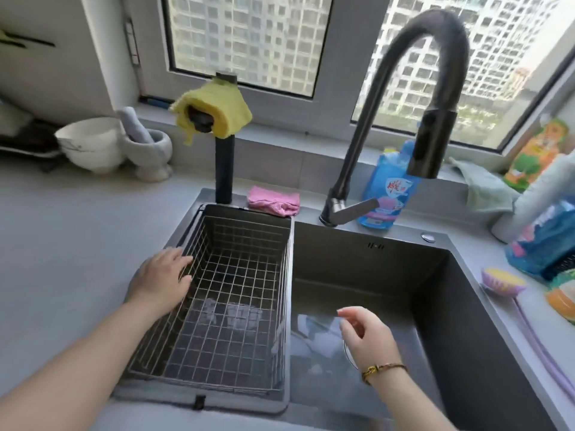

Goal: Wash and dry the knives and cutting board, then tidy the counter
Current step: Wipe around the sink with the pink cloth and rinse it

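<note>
No knife or cutting board is in view. My left hand (pixel 161 279) rests with relaxed fingers on the left rim of the wire drain basket (pixel 236 306), which sits in the left half of the dark sink (pixel 435 306). My right hand (pixel 367 337) hovers over the sink's open right half, fingers loosely spread and holding nothing. A pink cloth (pixel 273 200) lies folded on the sink's back ledge. A yellow cloth (pixel 211 112) hangs draped over a short black tap post (pixel 224 169).
A tall black gooseneck faucet (pixel 429 88) arches over the sink. A blue detergent bottle (pixel 389 188) stands behind it. White bowls (pixel 90 144) and a stone mortar with pestle (pixel 146 150) sit back left. Bottles, sponges and a purple brush (pixel 504 281) crowd the right counter.
</note>
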